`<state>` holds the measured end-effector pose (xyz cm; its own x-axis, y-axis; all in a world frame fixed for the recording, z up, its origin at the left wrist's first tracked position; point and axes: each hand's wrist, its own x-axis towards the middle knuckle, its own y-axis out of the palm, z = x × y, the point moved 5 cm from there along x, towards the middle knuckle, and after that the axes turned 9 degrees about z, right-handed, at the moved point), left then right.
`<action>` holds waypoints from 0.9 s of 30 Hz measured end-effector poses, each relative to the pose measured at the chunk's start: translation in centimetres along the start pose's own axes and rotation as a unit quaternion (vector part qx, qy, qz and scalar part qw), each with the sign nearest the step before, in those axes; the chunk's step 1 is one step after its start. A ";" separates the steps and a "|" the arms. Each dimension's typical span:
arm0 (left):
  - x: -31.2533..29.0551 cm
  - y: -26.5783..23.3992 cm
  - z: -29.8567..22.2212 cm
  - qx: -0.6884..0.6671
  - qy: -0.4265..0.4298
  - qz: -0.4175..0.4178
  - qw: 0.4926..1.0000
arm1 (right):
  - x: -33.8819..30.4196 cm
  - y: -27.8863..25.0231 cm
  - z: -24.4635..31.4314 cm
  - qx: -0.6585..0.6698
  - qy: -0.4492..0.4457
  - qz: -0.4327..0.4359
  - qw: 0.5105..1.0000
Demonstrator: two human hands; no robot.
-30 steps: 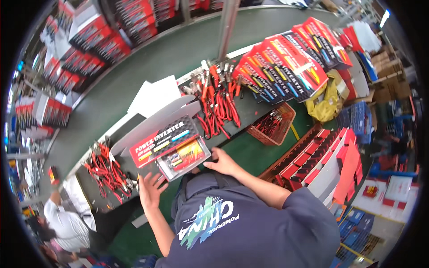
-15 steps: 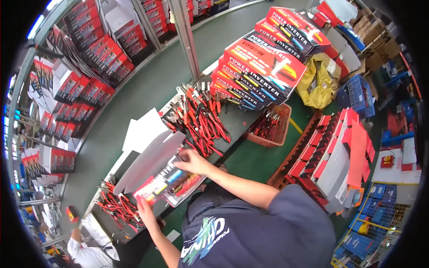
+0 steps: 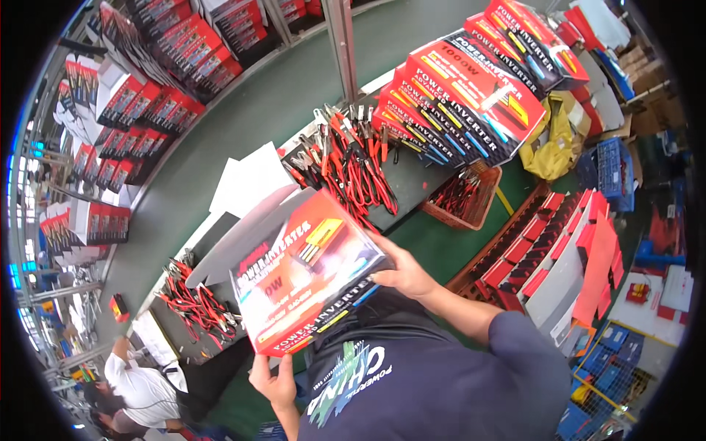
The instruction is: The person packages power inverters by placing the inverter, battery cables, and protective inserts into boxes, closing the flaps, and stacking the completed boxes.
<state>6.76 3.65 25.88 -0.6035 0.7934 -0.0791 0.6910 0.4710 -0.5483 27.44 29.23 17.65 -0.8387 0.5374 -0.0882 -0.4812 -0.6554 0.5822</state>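
Between my two hands is a red, white and black cardboard box point(image 3: 309, 272), its printed broad face turned up. My right hand point(image 3: 404, 270) grips its right end, thumb along the near edge. At the near left corner my left hand point(image 3: 273, 378) holds it with thumb and fingers. Beyond the box, grey-white board flaps point(image 3: 246, 231) lie partly hidden behind it. Red and black clamp cables point(image 3: 349, 169) are heaped on the bench past my right hand. Another pile of such cables point(image 3: 197, 301) lies to the left of the box.
Stacked printed boxes point(image 3: 463, 95) stand at the bench's far right. An orange basket point(image 3: 478, 202) holds more cables beside the bench. A brown crate point(image 3: 471, 275) of folded red cartons is at my right. Shelved cartons point(image 3: 184, 59) line the far left. A co-worker in white point(image 3: 143, 386) is at lower left.
The box, tilted low over the bench before, is now raised nearer my body with its printed face up. Both hands have shifted to its ends. The view has turned slightly.
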 end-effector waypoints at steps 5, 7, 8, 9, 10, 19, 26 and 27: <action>4.5 1.9 -8.5 -0.064 0.158 -0.025 0.985 | -2.2 -2.8 6.3 0.039 -0.177 -0.023 0.983; 9.1 4.3 -13.4 -0.041 0.222 0.046 0.973 | -3.2 -5.2 11.5 0.212 -0.370 0.014 0.904; 10.3 5.4 -16.1 -0.011 0.306 0.029 0.952 | -4.6 -6.0 13.8 0.302 -0.457 0.018 0.836; 11.3 6.8 -17.5 0.039 0.370 0.037 0.927 | -5.4 -6.9 16.2 0.199 -0.492 -0.063 0.845; 11.6 8.2 -18.5 0.093 0.436 0.044 0.894 | -5.8 -8.7 18.3 0.091 -0.504 -0.126 0.849; 5.9 18.7 -5.4 0.265 0.221 0.420 0.839 | -13.0 -12.5 18.2 -0.309 -0.401 -0.601 0.618; 5.9 13.7 2.8 0.217 0.011 0.327 0.920 | -0.5 -6.0 7.0 -0.455 -0.144 -0.248 0.843; 5.6 13.5 4.5 0.253 0.000 0.307 0.918 | 1.7 -4.3 5.0 -0.505 -0.082 -0.147 0.847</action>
<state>10.90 12.74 14.33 -0.1622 0.8498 -0.5016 0.6280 -0.3031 -0.7167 29.34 35.62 18.99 -0.6384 0.7679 0.0524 -0.7051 -0.5561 -0.4401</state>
